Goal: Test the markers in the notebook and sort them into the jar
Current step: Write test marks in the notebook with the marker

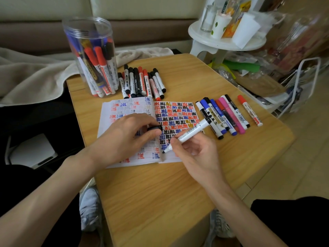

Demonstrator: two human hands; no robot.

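Right hand (194, 150): wrapped round the black marker (187, 135), pen-style, tip down on the notebook (124, 107).
Marker lie: tip low and left, tail up and right.
Left hand (124, 138): pinching the black cap (154, 128), near the tip, up and left of it.
Jar (92, 56): far back left on the bench (151, 193), upright, nearer the left hand.

A beige blanket (35, 72) lies left of the wooden table (151, 193).
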